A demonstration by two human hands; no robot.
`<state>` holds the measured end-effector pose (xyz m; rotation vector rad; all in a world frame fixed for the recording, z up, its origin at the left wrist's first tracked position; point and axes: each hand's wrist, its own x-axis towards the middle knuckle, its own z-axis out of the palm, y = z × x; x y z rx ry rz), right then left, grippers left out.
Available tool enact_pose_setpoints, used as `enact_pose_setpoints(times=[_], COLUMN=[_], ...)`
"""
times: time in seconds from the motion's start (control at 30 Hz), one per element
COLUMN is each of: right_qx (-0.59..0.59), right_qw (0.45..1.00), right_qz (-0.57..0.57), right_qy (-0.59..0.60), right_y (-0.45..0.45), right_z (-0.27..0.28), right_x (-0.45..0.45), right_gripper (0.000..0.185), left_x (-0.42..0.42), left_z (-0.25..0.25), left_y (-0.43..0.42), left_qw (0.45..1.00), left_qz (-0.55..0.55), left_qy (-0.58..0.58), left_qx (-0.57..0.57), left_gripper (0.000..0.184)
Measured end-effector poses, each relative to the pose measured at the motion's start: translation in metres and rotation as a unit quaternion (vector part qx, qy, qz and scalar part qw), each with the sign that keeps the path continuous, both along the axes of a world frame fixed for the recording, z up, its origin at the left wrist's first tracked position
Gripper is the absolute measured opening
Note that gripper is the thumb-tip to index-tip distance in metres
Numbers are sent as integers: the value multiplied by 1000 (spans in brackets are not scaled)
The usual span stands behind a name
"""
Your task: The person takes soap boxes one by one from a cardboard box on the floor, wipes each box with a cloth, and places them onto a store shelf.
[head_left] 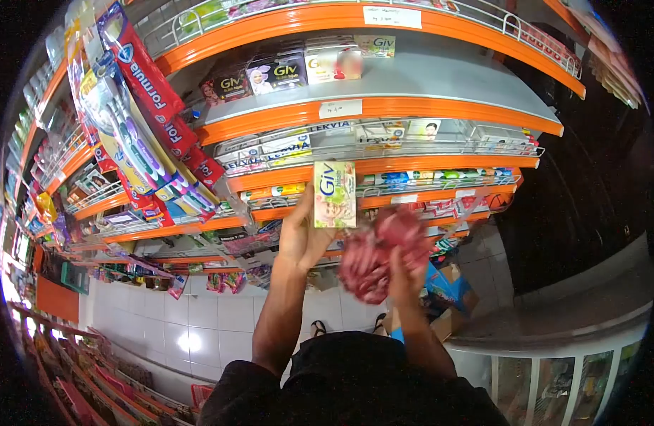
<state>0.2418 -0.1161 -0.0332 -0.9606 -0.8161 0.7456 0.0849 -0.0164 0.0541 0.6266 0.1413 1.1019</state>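
My left hand (304,241) is closed around a Giv soap box (335,194), held upright with its printed front facing me. Beside it, my right hand (406,275) grips a bunched dark-red cloth (373,266), which is smeared by motion. The cloth is just below and right of the box; whether the two touch I cannot tell. Further up, several Giv soap boxes (276,74) stand at the left of a grey shelf (440,78) with an orange edge. A light Giv box (375,47) stands at the right end of that row.
Lower shelves hold Lervia boxes (288,145) behind wire rails. Formula toothbrush packs (142,78) hang at the left, jutting out near my left side. An opened cardboard carton (451,298) with blue panels stands on the floor by my right foot. A glass case (554,383) is at lower right.
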Motion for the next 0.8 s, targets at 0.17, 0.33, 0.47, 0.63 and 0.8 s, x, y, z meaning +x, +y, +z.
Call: enact_pose_setpoints(times=[0.17, 0.33, 0.47, 0.63, 0.8], right_qx=[61, 154, 171, 173, 106], right_qw=[998, 943, 916, 978, 994], right_qz=[9, 159, 35, -80, 16], right_qy=[19, -249, -360, -85, 12], right_y=[34, 50, 50, 47, 38], right_z=[80, 98, 68, 36, 52], right_x=[35, 33, 43, 19, 1], right_gripper=[30, 30, 30, 25, 22], left_x=[10, 18, 7, 8, 36], left_z=[-5, 4, -10, 2, -7], left_y=[-18, -20, -12, -2, -19], left_qw=[983, 940, 956, 986, 965], left_qz=[-36, 17, -15, 38, 31], left_qy=[176, 318, 280, 165, 251], left_qx=[20, 124, 89, 3, -64], left_gripper=[55, 59, 54, 41, 39])
